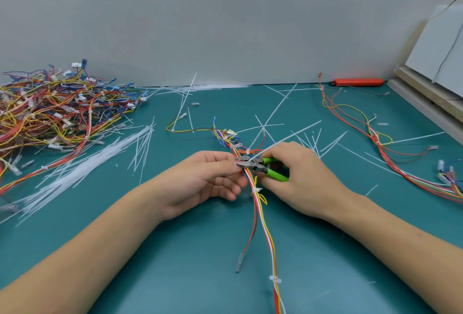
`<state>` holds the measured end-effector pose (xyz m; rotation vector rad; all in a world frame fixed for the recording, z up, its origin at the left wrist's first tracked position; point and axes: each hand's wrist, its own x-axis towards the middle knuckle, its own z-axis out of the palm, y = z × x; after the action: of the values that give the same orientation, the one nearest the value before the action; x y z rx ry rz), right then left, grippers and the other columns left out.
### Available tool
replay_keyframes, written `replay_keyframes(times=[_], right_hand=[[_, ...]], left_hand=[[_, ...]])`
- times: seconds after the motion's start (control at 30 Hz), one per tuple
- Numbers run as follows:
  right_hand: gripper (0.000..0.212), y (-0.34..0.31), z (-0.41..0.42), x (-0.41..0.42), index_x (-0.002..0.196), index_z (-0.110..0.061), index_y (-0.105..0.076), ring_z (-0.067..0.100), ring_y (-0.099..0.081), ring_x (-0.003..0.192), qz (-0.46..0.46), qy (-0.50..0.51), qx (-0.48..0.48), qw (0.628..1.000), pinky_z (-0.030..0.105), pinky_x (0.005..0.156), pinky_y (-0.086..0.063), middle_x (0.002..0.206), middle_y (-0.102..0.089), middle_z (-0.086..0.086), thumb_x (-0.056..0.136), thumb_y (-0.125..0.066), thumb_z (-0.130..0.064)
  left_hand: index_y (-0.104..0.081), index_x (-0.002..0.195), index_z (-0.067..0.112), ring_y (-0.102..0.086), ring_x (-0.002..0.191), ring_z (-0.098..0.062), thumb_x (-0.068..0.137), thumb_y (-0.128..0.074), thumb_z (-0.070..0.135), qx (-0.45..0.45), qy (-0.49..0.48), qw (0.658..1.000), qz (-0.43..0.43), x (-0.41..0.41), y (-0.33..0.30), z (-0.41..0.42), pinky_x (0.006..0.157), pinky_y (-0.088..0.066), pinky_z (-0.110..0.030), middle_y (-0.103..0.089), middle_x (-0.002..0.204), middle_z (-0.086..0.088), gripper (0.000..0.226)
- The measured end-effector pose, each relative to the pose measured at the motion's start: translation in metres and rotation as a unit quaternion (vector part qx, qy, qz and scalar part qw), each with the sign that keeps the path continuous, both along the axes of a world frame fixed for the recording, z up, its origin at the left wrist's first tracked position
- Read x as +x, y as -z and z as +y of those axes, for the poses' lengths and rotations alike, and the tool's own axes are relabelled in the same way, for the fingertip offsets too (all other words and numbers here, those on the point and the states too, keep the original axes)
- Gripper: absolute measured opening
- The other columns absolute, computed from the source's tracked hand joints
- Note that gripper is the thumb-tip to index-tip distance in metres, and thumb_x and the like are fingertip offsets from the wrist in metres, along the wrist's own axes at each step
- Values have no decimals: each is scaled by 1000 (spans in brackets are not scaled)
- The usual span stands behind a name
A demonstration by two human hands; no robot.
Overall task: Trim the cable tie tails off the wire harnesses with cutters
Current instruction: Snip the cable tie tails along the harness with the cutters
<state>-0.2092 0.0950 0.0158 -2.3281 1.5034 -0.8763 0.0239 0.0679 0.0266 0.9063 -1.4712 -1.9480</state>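
Between both hands lies the wire harness (260,203): left hand (205,178) pinches it, right hand (298,178) squeezes green cutters (260,165) at one long tail (288,138). Two ties nearer the person look trimmed; left of them a harness pile (55,110), I think, waits.

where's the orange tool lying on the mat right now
In the head view the orange tool lies at the far right of the green mat, against the grey wall, just left of the stacked boards.

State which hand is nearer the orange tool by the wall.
Right. The right hand lies below-left of the orange tool; the left hand sits farther left.
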Motion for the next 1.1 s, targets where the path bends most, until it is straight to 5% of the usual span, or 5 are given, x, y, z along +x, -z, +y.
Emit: replay_keyframes(times=[0.1, 0.27, 0.43, 0.57, 1.1], right_hand=[[24, 1, 0, -3, 70, -24, -55, 12, -44, 61, -23, 11, 25, 999, 33, 58, -41, 60, -50, -7, 85, -72, -31], [24, 5, 2, -2, 68, -23, -47, 14, -39, 57, -23, 23, 21, 999, 35, 53, -38, 60, -47, -5, 81, -65, -32], [8, 4, 1, -1, 87, -27, -66, 14, -58, 77, -31, 4, 13, 999, 37, 71, -50, 78, -62, -11, 85, -73, -31], [20, 3, 0, -2, 106, -29, -71, 16, -58, 95, -11, 5, -3, 1000, 35, 87, -48, 95, -66, -12, 87, -76, -31], [23, 1, 0, -2, 110, -30, -71, 16, -58, 97, 7, 0, -1, 1000, 34, 89, -48, 98, -67, -14, 88, -76, -31]], left_hand=[[-69, 99, 6, -66, 70, -17, 91, -67, 20, 3, 2, 1000, 2, -1, 0, 0, 66, -56, -24, -71, 88, -13, 16], [-66, 105, 4, -66, 71, -17, 91, -67, 21, -1, 10, 1000, 0, 0, -2, 2, 67, -56, -24, -72, 90, -13, 22], [-64, 108, 1, -65, 71, -17, 90, -67, 21, 4, -5, 1000, 0, -1, -2, 3, 66, -56, -24, -71, 89, -13, 27], [-67, 101, 5, -65, 70, -17, 90, -67, 21, 3, -8, 1000, -2, -2, -2, 3, 66, -57, -24, -71, 88, -12, 19], [-70, 96, 10, -65, 70, -16, 91, -67, 20, -3, -2, 1000, -1, -1, -1, 3, 66, -56, -23, -70, 88, -12, 12]])
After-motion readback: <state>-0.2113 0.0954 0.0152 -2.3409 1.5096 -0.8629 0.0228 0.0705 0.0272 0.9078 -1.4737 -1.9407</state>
